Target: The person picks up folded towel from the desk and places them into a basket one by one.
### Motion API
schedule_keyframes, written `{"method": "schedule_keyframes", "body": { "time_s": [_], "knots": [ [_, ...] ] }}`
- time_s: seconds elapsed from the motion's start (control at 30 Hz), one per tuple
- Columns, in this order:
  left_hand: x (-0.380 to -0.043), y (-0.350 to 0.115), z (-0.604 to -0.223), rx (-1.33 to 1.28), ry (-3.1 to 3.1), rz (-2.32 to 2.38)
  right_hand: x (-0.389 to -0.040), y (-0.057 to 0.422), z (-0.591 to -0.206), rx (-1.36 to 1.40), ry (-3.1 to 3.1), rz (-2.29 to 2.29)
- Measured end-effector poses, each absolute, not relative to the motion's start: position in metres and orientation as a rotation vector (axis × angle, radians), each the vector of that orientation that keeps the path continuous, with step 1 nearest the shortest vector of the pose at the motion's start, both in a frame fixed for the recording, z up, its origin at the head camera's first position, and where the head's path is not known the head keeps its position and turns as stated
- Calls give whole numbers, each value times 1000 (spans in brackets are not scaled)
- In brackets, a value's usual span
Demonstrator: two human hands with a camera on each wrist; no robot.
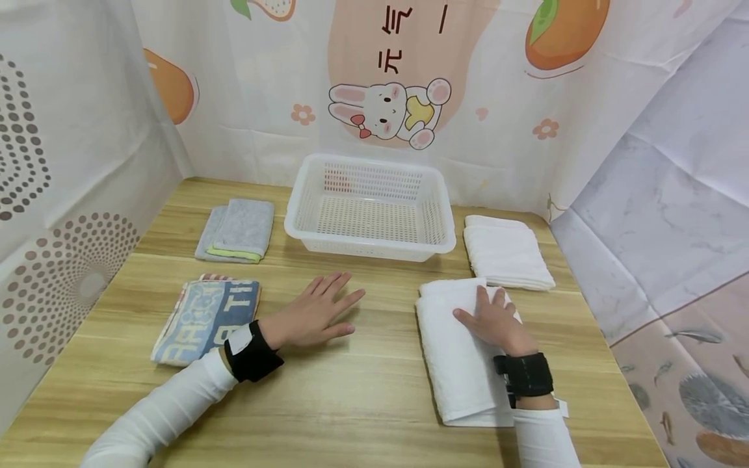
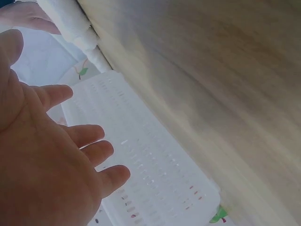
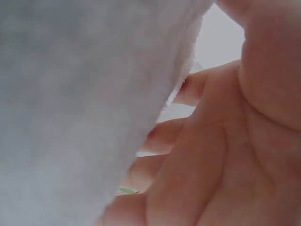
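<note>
Spread and holding nothing, the bare left hand (image 1: 313, 312) is over the light wood-grain table (image 1: 351, 403), though contact is hard to tell. Well apart from it, the bare right hand (image 1: 496, 322) rests with fingers extended on a folded white terry towel (image 1: 456, 351) at the table's right, nearer than 1 white rectangular perforated plastic basket (image 1: 368, 248).

Wrinkled wht. cloth L sleeve (image 1: 170, 404) is ending by wide blk. fabric L wristband (image 1: 260, 359) w/ pale rect. patch (image 1: 240, 339); wht. cloth R sleeve (image 1: 545, 439) is ending near wide blk. fabric R wristband (image 1: 529, 375).
</note>
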State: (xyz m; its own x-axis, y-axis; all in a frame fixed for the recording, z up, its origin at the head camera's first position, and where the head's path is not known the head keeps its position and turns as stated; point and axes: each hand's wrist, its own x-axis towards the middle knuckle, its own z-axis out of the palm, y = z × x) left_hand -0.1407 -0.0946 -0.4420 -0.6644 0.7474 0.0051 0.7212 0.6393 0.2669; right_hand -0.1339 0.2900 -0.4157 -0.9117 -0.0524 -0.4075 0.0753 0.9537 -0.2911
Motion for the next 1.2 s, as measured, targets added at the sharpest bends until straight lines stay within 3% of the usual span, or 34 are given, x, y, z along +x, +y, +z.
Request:
{"method": "schedule_keyframes", "body": {
  "time_s": [1.2],
  "knots": [
    [-138,-79,-440,1287,2645,319,-140,248,-414,4,2755,-377]
  ]
}}
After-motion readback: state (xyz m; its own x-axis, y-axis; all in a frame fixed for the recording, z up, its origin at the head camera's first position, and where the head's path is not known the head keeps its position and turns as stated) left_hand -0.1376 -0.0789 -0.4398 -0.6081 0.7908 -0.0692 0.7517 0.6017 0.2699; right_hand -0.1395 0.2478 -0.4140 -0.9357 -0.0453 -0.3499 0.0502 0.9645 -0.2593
